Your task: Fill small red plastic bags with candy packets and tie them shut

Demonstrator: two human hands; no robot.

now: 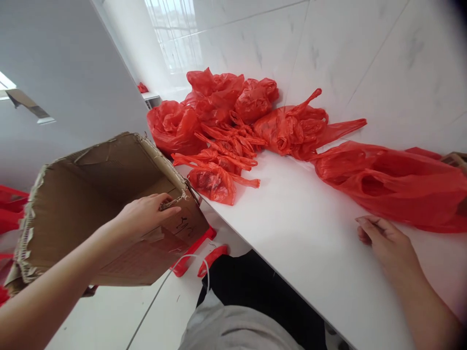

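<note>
My left hand (146, 216) grips the torn rim of an open brown cardboard box (91, 214), fingers curled over its edge beside the white table. My right hand (383, 240) rests on the white tabletop (292, 228) with the fingers curled under, nothing visibly in it, just below a flat red plastic bag (394, 184). A heap of crumpled and knotted red plastic bags (226, 126) lies further back on the table against the wall.
A white marble-look wall (346, 48) rises behind the table. Red plastic stool parts (193, 253) show under the box near my dark trousers (255, 287). More red material (9, 204) lies at the far left. Another person's fingers (456, 159) show at the right edge.
</note>
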